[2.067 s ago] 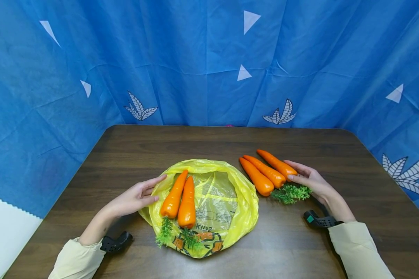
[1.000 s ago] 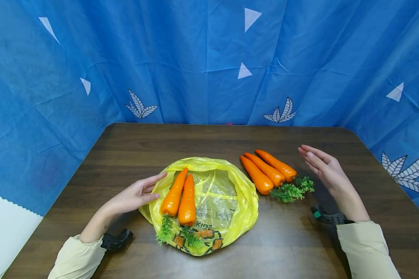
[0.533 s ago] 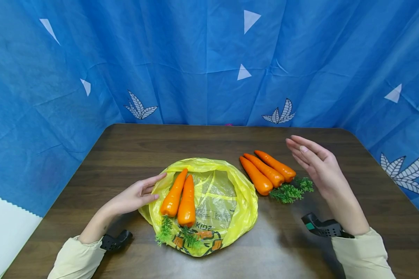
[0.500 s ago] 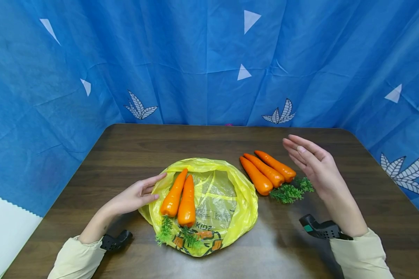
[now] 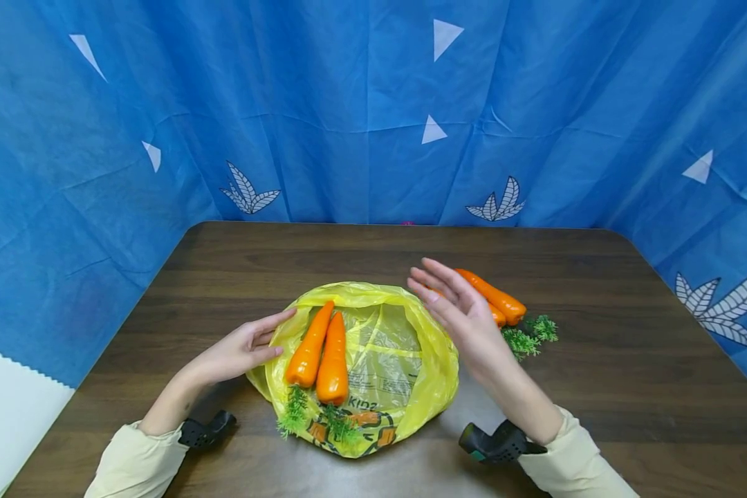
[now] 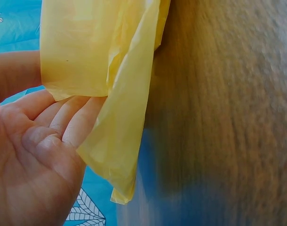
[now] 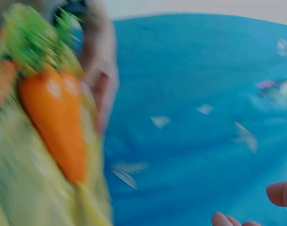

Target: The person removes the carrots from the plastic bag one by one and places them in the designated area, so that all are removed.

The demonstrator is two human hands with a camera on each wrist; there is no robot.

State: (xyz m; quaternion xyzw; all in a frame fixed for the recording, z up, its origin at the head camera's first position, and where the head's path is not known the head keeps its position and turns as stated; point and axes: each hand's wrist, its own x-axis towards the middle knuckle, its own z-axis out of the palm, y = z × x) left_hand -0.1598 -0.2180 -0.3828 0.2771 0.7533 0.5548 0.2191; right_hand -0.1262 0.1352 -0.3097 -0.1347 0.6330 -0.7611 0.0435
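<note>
A yellow plastic bag (image 5: pixel 438 373) lies with its mouth spread wide on the table. Two orange carrots (image 5: pixel 333 360) with green tops rest on its left part. My left hand (image 5: pixel 239 353) touches the bag's left edge with loosely extended fingers; in the left wrist view, yellow plastic (image 6: pixel 120 122) covers part of those fingers. Over the bag's right rim is my right hand (image 5: pixel 467 321), fingers extended, holding nothing. It partly hides a group of three more carrots (image 5: pixel 498 297) lying right of the bag, with leafy tops (image 5: pixel 529 335). The right wrist view is blurred.
The dark wooden table (image 5: pixel 597 360) runs back to a blue curtain (image 5: pixel 361 104) printed with white triangles and leaves. A black wrist device (image 5: pixel 501 443) sits on the right arm, another wrist device (image 5: pixel 208 429) on the left. Something white (image 5: pixel 12 401) shows at the left.
My right hand has come off the right-hand carrots, risen, and swept left to the bag's right rim. The left hand, the bag and the two carrots on it stay put.
</note>
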